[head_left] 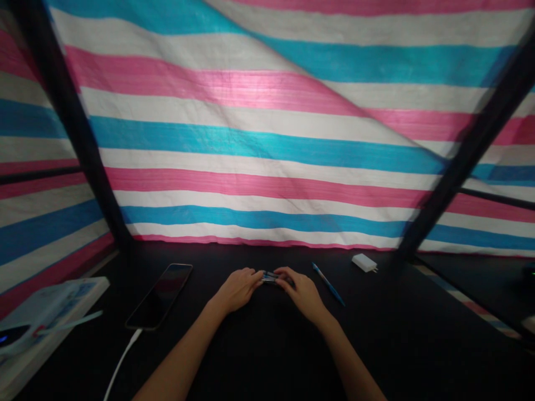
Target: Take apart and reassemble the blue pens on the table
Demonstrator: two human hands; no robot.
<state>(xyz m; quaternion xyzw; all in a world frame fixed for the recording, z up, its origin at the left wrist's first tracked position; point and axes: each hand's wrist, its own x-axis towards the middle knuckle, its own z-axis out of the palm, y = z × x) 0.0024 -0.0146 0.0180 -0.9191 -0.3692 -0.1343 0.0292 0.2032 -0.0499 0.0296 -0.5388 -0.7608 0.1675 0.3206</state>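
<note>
Left hand (239, 289) and right hand (302, 291) of mine, fingers narrowed, hold the ends of a slim bundle (270, 277) at lower centre of the frame; should my pinch slacken unevenly, pieces could roll across the desk (259, 345) toward the blue pen (328, 283).

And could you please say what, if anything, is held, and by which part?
Slim items, apparently held at opposite ends by the left hand and right hand; kind unclear.

slim items (270, 277): ends hidden by hands (236, 291); white cable (122, 359): cut at bottom edge
</note>
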